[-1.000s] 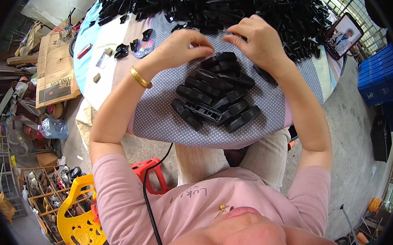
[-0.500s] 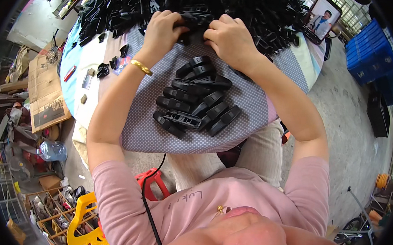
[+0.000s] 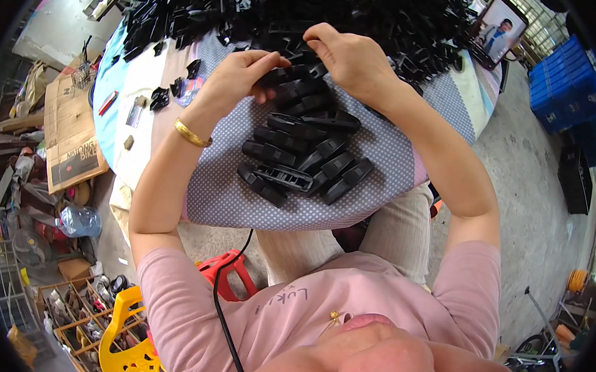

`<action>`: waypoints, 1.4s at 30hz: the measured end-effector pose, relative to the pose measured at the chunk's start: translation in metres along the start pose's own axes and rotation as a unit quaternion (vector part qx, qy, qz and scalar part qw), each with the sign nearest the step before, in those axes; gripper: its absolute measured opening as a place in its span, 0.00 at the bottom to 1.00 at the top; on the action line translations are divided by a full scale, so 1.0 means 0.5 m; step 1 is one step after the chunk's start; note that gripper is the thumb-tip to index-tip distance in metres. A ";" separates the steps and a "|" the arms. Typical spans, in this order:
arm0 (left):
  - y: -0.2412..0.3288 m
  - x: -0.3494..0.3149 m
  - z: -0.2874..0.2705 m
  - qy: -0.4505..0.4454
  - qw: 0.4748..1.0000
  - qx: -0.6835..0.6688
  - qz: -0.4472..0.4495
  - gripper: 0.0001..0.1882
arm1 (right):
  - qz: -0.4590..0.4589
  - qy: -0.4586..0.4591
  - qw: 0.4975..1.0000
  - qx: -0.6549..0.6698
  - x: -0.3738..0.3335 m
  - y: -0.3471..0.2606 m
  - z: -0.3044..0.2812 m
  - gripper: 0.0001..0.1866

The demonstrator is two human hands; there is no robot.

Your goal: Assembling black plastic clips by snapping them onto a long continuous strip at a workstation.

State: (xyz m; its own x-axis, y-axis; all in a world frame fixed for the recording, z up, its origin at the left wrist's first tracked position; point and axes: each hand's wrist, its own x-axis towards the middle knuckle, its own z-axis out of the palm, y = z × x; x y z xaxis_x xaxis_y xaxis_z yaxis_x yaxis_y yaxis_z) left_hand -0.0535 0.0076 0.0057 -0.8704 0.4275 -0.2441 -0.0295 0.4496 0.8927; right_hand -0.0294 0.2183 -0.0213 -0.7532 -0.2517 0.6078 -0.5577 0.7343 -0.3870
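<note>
My left hand (image 3: 247, 75) is closed round one end of a curved black plastic part (image 3: 280, 76), just beyond the near pile. My right hand (image 3: 352, 60) is bent at the near edge of the big heap, thumb and forefinger close together; whatever lies between them is lost against the black behind. In front of my hands lies a small pile of rounded black plastic parts (image 3: 292, 127), some overlapping. One part in it, a slotted piece (image 3: 283, 177), shows its open ribbed side. Across the far side spreads a large heap of loose black plastic pieces (image 3: 206, 14).
A dotted grey cloth (image 3: 228, 202) covers the near table. Small black bits (image 3: 160, 98) and a red-handled tool (image 3: 108, 103) lie at left. A propped tablet (image 3: 499, 31) stands far right. Blue crates (image 3: 568, 84), a cardboard box (image 3: 73, 136) and a yellow chair (image 3: 118, 332) surround the table.
My left hand has come back toward me from the heap, with a black plastic part in its fingers. My right hand has stayed by the heap, shifting slightly.
</note>
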 end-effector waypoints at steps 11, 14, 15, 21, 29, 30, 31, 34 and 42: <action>-0.008 -0.002 -0.027 0.148 0.958 0.141 0.199 0.15 | 0.033 -0.137 0.977 0.162 -0.003 -0.007 -0.029 0.12; -0.002 -0.004 -0.033 -0.032 0.993 0.008 0.117 0.16 | 0.030 -0.133 0.987 0.083 -0.004 -0.012 -0.031 0.12; -0.013 -0.001 -0.030 -0.074 0.993 -0.013 0.095 0.16 | 0.027 -0.129 0.991 0.024 -0.005 -0.010 -0.027 0.12; 0.001 -0.016 -0.017 -0.139 0.983 0.059 0.109 0.16 | -0.049 -0.009 0.995 0.091 -0.005 0.023 0.002 0.11; -0.005 -0.010 0.006 -0.006 0.969 0.184 0.166 0.13 | 0.143 -0.164 0.921 0.323 0.005 -0.013 -0.042 0.12; -0.016 -0.005 0.012 0.024 0.966 0.171 0.193 0.12 | 0.136 -0.175 0.921 0.320 0.003 -0.010 -0.035 0.12; -0.019 -0.006 0.018 0.024 0.966 0.170 0.193 0.12 | 0.136 -0.175 0.921 0.320 -0.001 -0.004 -0.024 0.12; -0.020 -0.013 0.029 0.079 0.935 0.267 0.220 0.13 | -0.060 -0.125 0.984 0.112 -0.010 0.005 -0.006 0.12; 0.003 -0.022 0.010 0.054 0.959 0.247 0.125 0.13 | -0.071 -0.136 0.987 -0.048 -0.014 -0.017 -0.049 0.12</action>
State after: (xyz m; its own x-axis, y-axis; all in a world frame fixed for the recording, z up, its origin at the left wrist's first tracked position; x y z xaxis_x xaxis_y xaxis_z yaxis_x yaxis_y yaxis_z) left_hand -0.0416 0.0077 0.0075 -0.8661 0.4994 0.0186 0.4006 0.6715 0.6234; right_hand -0.0108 0.2291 -0.0050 -0.7436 -0.5065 0.4365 -0.6380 0.7330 -0.2362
